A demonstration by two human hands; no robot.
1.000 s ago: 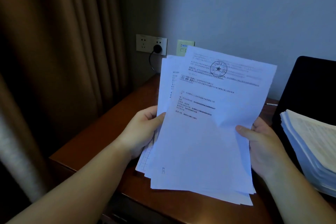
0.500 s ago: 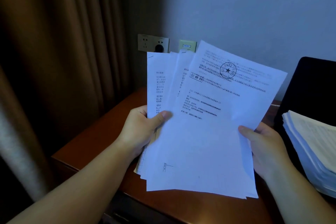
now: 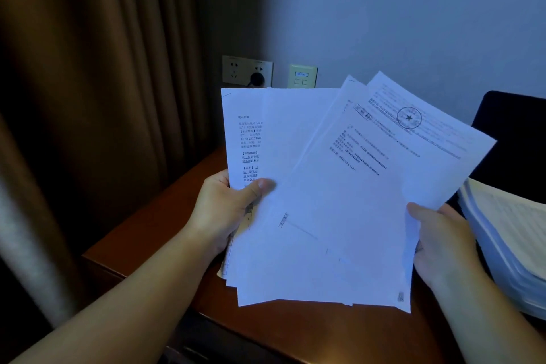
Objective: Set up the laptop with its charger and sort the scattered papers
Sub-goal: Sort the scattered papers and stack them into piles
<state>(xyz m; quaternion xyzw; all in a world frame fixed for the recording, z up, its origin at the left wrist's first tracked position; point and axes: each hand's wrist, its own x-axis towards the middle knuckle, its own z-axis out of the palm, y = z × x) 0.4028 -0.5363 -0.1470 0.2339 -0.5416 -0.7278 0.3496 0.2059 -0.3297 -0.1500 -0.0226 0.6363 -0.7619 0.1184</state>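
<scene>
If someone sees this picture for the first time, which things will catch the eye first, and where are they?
First, the fan of white papers in the middle, held above the wooden desk: the left hand pinches its left edge and the right hand grips its right edge. A round star stamp marks the rearmost sheet at upper right. A thick paper stack lies at the right edge, and a wall socket with a black plug sits behind the papers.
</scene>
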